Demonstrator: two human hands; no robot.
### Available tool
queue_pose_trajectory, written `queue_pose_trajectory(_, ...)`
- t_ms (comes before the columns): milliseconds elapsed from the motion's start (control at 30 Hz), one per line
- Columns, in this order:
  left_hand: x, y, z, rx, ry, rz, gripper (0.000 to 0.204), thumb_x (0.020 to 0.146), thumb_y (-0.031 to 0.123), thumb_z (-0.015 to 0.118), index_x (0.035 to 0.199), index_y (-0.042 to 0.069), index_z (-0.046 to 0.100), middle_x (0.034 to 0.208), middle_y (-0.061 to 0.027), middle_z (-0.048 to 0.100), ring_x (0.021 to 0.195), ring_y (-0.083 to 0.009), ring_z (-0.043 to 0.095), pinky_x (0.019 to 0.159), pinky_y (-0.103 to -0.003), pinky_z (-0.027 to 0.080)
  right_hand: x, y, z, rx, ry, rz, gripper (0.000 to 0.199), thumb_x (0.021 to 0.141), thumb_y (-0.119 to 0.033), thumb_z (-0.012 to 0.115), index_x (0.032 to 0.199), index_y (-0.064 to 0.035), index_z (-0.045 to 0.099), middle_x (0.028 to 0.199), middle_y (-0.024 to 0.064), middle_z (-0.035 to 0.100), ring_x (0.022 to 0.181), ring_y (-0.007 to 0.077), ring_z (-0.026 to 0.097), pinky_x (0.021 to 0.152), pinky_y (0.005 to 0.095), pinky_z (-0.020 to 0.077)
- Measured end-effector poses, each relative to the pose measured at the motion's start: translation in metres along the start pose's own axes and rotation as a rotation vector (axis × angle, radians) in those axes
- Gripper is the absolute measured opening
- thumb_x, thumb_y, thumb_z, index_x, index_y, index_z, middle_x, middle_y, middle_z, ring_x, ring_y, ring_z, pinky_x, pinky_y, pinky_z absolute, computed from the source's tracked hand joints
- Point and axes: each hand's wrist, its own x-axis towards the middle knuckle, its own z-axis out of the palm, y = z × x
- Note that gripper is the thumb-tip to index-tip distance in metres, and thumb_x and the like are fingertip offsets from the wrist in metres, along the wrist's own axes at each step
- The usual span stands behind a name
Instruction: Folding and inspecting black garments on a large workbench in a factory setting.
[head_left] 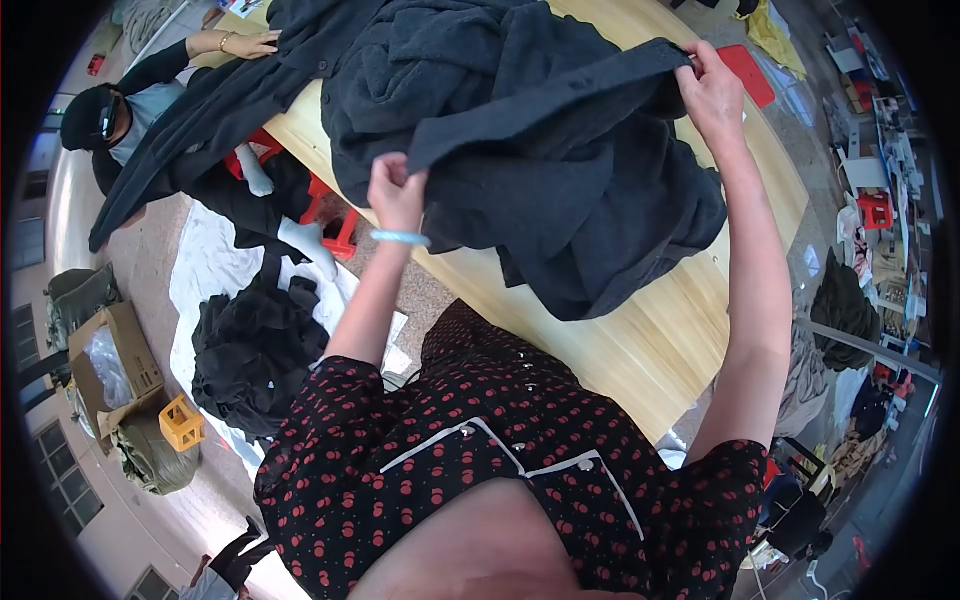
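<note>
Between my two hands a dark, almost black garment (540,190) is stretched out, with a long folded band along its upper edge. My left hand (397,192), with a pale blue bracelet at the wrist, pinches the band's near left end. At the far right, my right hand (712,92) grips the other end, raised above the table. The garment's lower part hangs in loose folds over the wooden table (660,340). Behind it lies a heap of similar dark cloth (430,70), and where one piece ends and another begins is hard to tell.
A co-worker (130,120) sits at the far left, handling another dark garment (220,130). Red stools (335,225) stand under the table's left edge. Black clothes (255,350) are piled on a white sheet (205,260), beside a yellow crate (181,424) and a cardboard box (130,360).
</note>
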Motion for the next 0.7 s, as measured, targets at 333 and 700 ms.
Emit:
queue_pose_trajectory(333, -0.145, -0.028, 0.113, -0.393, -0.365, -0.478, 0.055, 0.067, 0.024, 0.071, 0.104, -0.007, 0.044, 0.091, -0.0132, 0.055, 0.082, -0.0198, 0.053, 0.076, -0.028, 0.043, -0.02, -0.024, -0.032, 0.019, 0.139, -0.037, 0.026, 0.07, -0.012, 0.049, 0.094, -0.0075, 0.055, 0.06, 0.0058, 0.049, 0.058, 0.017, 0.051, 0.059, 0.0285, 0.0425)
queue_pose_trajectory(700, -0.014, 0.12, -0.005, -0.494, -0.241, -0.018, 0.018, 0.073, -0.003, 0.05, 0.089, -0.002, 0.057, 0.085, -0.005, 0.059, 0.078, -0.0124, 0.054, 0.073, -0.024, 0.043, -0.089, 0.04, -0.133, 0.024, 0.409, -0.096, 0.028, 0.073, -0.015, 0.048, 0.098, -0.0159, 0.059, 0.073, 0.0097, 0.06, 0.062, 0.0181, 0.056, 0.062, 0.0276, 0.0442)
